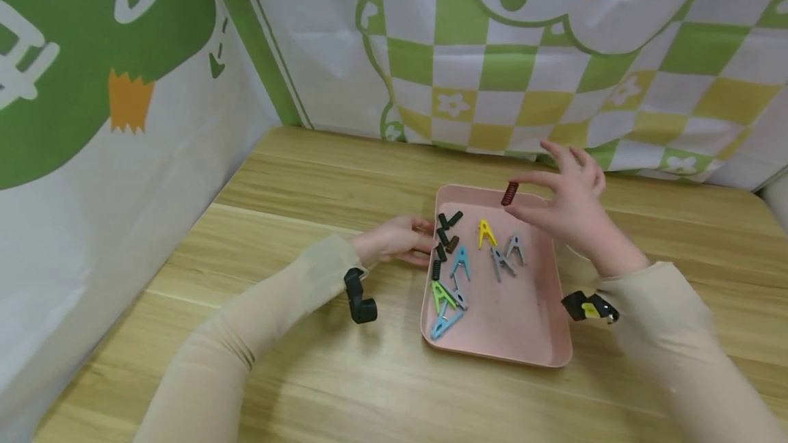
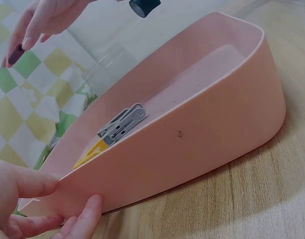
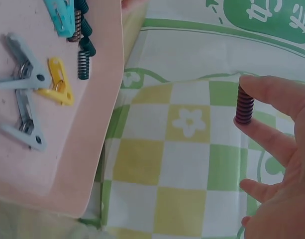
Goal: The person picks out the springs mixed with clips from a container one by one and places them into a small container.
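Observation:
Above the back right of the pink tray (image 1: 535, 354), my right hand (image 1: 569, 204) pinches a dark red coil spring (image 1: 509, 193) by its two ends, between thumb and index finger. The right wrist view shows the same spring (image 3: 245, 104), with the other fingers spread. My left hand (image 1: 400, 239) rests against the tray's left wall; in the left wrist view its fingertips (image 2: 95, 204) touch the outer side. Inside the tray are several black springs (image 1: 436, 269), a brown spring (image 1: 452, 245), a yellow clip (image 1: 486, 232), grey clips (image 1: 501, 262), blue clips (image 1: 460, 262) and a green clip (image 1: 440, 294).
A clear plastic container (image 2: 110, 67) stands beyond the tray's far side. The tray sits on a wooden table (image 1: 345, 388), with a checked cloth (image 1: 455, 74) hanging behind it. Black camera mounts (image 1: 360, 299) are strapped to both wrists.

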Demonstrator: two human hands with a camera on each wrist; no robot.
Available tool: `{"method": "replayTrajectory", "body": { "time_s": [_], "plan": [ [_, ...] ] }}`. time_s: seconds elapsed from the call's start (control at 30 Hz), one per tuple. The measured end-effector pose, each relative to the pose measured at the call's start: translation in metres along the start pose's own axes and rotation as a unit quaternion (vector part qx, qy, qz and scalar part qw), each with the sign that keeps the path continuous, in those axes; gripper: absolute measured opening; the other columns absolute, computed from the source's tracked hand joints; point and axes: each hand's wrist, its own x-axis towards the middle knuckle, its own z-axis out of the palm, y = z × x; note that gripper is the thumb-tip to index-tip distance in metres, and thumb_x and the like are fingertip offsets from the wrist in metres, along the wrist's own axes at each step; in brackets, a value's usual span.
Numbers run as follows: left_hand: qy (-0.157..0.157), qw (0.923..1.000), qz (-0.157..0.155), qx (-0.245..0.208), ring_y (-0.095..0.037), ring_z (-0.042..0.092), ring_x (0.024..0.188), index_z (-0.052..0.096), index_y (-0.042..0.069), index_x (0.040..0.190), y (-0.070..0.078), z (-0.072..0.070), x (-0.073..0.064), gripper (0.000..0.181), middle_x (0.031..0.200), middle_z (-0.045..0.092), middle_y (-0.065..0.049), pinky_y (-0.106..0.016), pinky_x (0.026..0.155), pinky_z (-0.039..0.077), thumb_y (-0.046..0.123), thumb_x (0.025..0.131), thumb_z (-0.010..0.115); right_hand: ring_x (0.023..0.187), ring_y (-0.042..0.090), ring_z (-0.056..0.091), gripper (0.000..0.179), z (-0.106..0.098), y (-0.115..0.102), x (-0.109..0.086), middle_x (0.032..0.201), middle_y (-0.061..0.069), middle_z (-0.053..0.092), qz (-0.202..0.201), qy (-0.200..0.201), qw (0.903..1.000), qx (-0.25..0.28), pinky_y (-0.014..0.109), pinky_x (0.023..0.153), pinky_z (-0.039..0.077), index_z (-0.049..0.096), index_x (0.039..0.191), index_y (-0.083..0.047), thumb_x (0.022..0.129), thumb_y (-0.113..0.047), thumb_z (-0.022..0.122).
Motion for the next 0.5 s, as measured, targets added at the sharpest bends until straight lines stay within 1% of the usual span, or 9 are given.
{"method": "replayTrajectory", "body": {
  "time_s": [0.17, 0.3, 0.5],
  "plan": [
    [0.0, 1.0, 0.002, 0.002, -0.036, 0.053, 0.121, 0.027, -0.007, 0.144, 0.0, 0.001, 0.0, 0.053, 0.137, 0.046, -0.026, -0.039, 0.093, 0.053, 0.002, 0.097, 0.05, 0.139, 0.047, -0.005, 0.037, -0.011, 0.011, -0.009, 0.155, 0.019, 0.014, -0.001, -0.002, 1.0, -0.005, 0.07, 0.105, -0.009, 0.067, 0.112, -0.003, 0.08, -0.02, 0.076],
    [-0.001, 1.0, 0.002, 0.002, -0.036, 0.053, 0.121, 0.027, -0.007, 0.144, -0.001, 0.0, 0.0, 0.053, 0.137, 0.046, -0.026, -0.039, 0.093, 0.054, 0.003, 0.097, 0.05, 0.138, 0.048, -0.004, 0.038, -0.02, 0.021, -0.015, 0.155, 0.019, 0.015, 0.017, 0.0, 0.9998, -0.013, 0.072, 0.105, -0.006, 0.067, 0.111, -0.003, 0.079, -0.02, 0.077],
    [0.003, 1.0, 0.002, 0.005, -0.035, 0.054, 0.119, 0.028, -0.007, 0.144, -0.001, 0.0, -0.001, 0.053, 0.137, 0.047, -0.025, -0.039, 0.092, 0.054, 0.003, 0.097, 0.05, 0.138, 0.049, -0.006, 0.041, -0.03, 0.036, -0.023, 0.155, 0.02, 0.015, 0.041, 0.004, 0.999, -0.015, 0.073, 0.104, -0.007, 0.066, 0.112, 0.0, 0.078, -0.018, 0.079]
  ]
}}
